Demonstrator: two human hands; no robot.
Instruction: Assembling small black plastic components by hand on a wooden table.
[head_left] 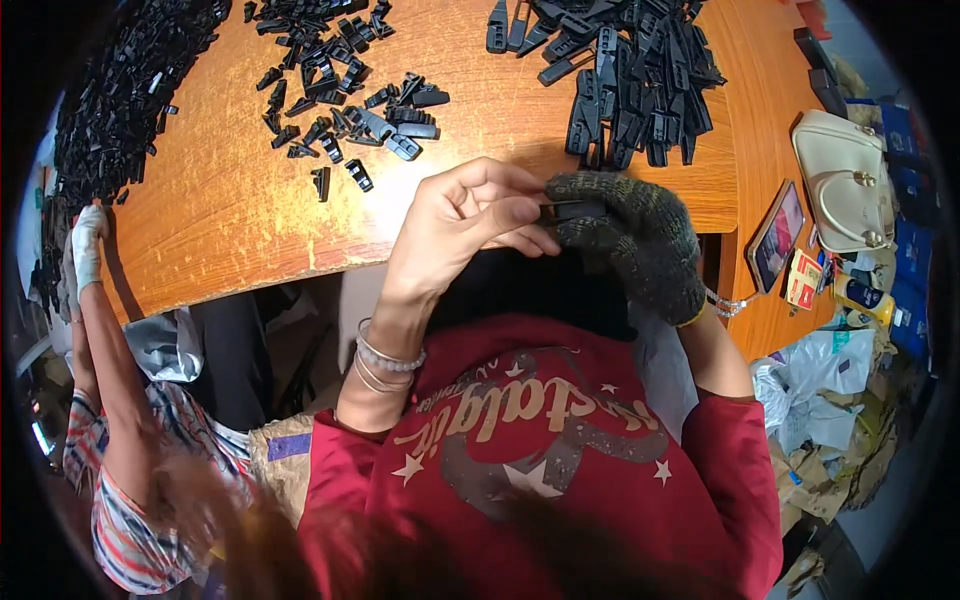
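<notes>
"How's the grip?"
"The gloved right hand (645, 240) pinches a black piece (580, 210) held between both; the bare left hand (440, 225) curls at its left end, though whether that pinches too, I can't tell."
"And handling it well?"
"I'd brace it firmly with the right, guiding squarely with the left."

Small black plastic piece (580, 210), elongated, partly hidden by fingers; lies roughly level in gloved right hand (632, 235), end beside left hand's (465, 222) thumb.
</notes>
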